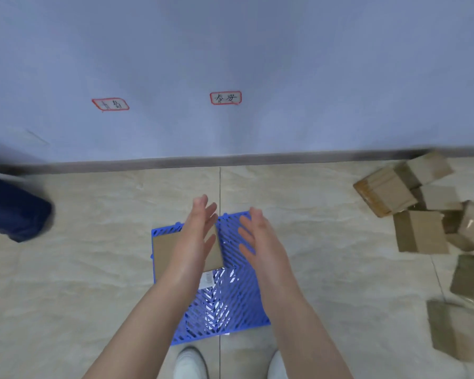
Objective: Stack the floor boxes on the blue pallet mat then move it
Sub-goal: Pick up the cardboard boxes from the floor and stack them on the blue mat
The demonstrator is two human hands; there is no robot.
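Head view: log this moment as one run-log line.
left hand: open | right hand: open | box: on blue mat | other boxes: floor, right

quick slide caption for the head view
Open left hand and right hand above a blue pallet mat bearing one cardboard box, more boxes piled on the floor at right.

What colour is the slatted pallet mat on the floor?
Blue, with open chevron slats; the pallet mat shows in the head view.

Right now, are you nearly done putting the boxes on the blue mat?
Not nearly. One box lies on the blue mat. The left hand and right hand are open above it, holding nothing. The pile of boxes on the floor at the right is left to stack, then the mat needs moving.
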